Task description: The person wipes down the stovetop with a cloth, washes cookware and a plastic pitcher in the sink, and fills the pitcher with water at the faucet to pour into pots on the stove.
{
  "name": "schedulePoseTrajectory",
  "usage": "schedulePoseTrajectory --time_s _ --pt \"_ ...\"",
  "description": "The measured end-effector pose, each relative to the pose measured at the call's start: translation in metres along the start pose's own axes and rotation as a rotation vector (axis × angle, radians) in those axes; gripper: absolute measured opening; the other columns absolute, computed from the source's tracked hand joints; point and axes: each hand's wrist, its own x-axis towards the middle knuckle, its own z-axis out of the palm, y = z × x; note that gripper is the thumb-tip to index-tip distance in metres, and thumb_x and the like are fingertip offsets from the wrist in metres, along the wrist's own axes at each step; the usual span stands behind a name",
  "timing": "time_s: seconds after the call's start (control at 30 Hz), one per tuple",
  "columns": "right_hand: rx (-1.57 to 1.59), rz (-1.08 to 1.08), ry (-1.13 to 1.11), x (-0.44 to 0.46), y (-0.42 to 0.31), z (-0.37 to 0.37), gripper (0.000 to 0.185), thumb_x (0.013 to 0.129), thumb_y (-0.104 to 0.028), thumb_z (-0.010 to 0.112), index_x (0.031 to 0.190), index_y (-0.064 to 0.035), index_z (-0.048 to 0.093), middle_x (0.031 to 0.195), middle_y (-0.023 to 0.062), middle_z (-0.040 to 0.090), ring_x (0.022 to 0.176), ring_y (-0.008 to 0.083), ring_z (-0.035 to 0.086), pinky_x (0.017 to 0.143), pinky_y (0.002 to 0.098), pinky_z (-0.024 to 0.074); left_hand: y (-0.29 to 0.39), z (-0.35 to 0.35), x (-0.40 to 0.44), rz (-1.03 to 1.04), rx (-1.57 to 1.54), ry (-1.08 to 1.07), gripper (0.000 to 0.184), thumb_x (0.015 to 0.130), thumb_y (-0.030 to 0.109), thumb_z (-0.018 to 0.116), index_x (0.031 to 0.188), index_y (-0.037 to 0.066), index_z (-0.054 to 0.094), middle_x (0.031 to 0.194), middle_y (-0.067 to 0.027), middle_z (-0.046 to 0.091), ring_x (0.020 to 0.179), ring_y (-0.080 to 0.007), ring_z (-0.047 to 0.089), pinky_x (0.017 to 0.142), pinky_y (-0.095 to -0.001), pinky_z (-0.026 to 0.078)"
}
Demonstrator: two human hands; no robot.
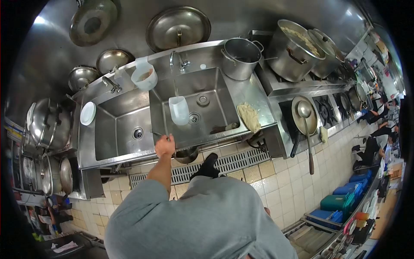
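My left hand (164, 146) is at the front rim of the double sink (123, 163), near the divider. Its fingers are closed around something thin and dark that I cannot make out. Beyond it, a translucent white plastic jug (179, 110) stands in the right basin below the tap (174, 60), with what looks like a thin stream of water running down to it. Only a sliver of my right hand (267, 211) shows beside my grey shirt, its fingers hidden. A second white jug (144, 77) with reddish contents is behind the divider.
White lids (88, 113) lie left of the sink. A cloth (249, 117) and a steel pot (242, 59) are on the right counter. A big stockpot (295, 51) and a wok with a ladle (304, 110) are farther right. A floor grate (233, 164) runs below. People (374, 149) work far right.
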Motion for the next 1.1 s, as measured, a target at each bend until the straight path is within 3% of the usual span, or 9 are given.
schedulePoseTrajectory --time_s 0.13,0.33,0.43,0.53,0.6,0.73,0.8,0.87,1.1 --pt "0.38 0.116 -0.001 -0.022 -0.077 -0.06 0.014 0.086 -0.016 0.056 0.095 -0.0088 0.064 0.072 0.0062 0.059 0.061 0.0206 0.059 0.051 0.0367 0.0468 -0.003 0.006 0.005 0.067 -0.028 -0.01 0.034 0.088 0.041 0.057 0.086 0.01 0.069 0.085 -0.0156 0.07 0.084 -0.0365 0.066 0.083 -0.0474 0.051" --pt "0.609 0.2 0.006 -0.037 -0.186 -0.146 0.019 0.088 -0.016 0.054 0.104 -0.0082 0.061 0.078 0.007 0.061 0.064 0.0215 0.062 0.051 0.0379 0.0489 -0.005 0.033 0.044 0.204 0.083 -0.239 0.031 0.086 0.041 0.063 0.1 0.015 0.07 0.114 -0.0115 0.066 0.117 -0.0307 0.055 0.095 -0.0473 0.047" --pt "0.624 0.357 0.073 -0.044 -0.232 -0.186 0.019 0.089 -0.016 0.053 0.104 -0.0071 0.06 0.08 0.0077 0.06 0.065 0.0222 0.063 0.053 0.0391 0.0515 0.005 0.091 0.102 0.138 -0.198 -0.224 0.045 0.087 0.046 0.062 0.11 0.007 0.067 0.115 -0.02 0.065 0.111 -0.0369 0.058 0.097 -0.0443 0.045" --pt "0.603 0.123 0.174 -0.035 -0.226 -0.194 0.019 0.09 -0.016 0.052 0.104 -0.0059 0.06 0.08 0.0076 0.06 0.065 0.0207 0.063 0.054 0.0366 0.0525 0.018 0.128 0.169 -0.067 -0.564 -0.285 0.067 0.089 0.053 0.057 0.119 -0.007 0.058 0.12 -0.0267 0.062 0.113 -0.0417 0.057 0.097 -0.0438 0.044" --pt "0.716 0.337 0.266 -0.053 -0.27 -0.226 0.019 0.091 -0.015 0.051 0.104 -0.0048 0.06 0.082 0.0085 0.061 0.065 0.0197 0.063 0.052 0.0335 0.0517 0.041 0.124 0.195 -0.154 -0.598 -0.292 0.067 0.089 0.053 0.056 0.116 -0.008 0.059 0.117 -0.0278 0.062 0.112 -0.0415 0.058 0.096 -0.0436 0.044" --pt "0.736 0.368 0.344 -0.079 -0.29 -0.233 0.022 0.091 -0.014 0.052 0.109 -0.004 0.059 0.082 0.0094 0.061 0.062 0.0182 0.062 0.05 0.032 0.0502 0.07 0.142 0.225 -0.205 -0.448 -0.335 0.066 0.089 0.051 0.055 0.111 -0.011 0.062 0.112 -0.0309 0.063 0.112 -0.0421 0.059 0.096 -0.0433 0.044" --pt "0.688 0.315 0.324 -0.087 -0.266 -0.209 0.023 0.09 -0.014 0.052 0.109 -0.004 0.059 0.082 0.0096 0.062 0.062 0.0193 0.062 0.05 0.033 0.0505 0.051 0.2 0.232 -0.29 -0.584 -0.271 0.054 0.089 0.044 0.057 0.1 -0.009 0.064 0.098 -0.0244 0.068 0.095 -0.0364 0.065 0.085 -0.0416 0.048" --pt "0.618 0.237 0.288 -0.097 -0.253 -0.192 0.023 0.09 -0.014 0.053 0.11 -0.0039 0.059 0.081 0.0099 0.062 0.063 0.0205 0.063 0.051 0.0343 0.0507 0.047 0.217 0.232 -0.349 -1.114 -0.298 0.04 0.094 0.038 0.052 0.092 -0.001 0.061 0.082 -0.0128 0.062 0.074 -0.0238 0.061 0.072 -0.0348 0.049" --pt "0.566 0.325 0.178 -0.126 -0.253 -0.149 0.023 0.089 -0.014 0.053 0.108 -0.0037 0.06 0.081 0.01 0.062 0.064 0.0215 0.064 0.051 0.0355 0.051 0.031 0.244 0.24 -0.294 -1.146 -0.247 0.026 0.092 0.028 0.054 0.09 0.002 0.058 0.074 -0.0068 0.059 0.064 -0.0199 0.058 0.06 -0.0353 0.049"
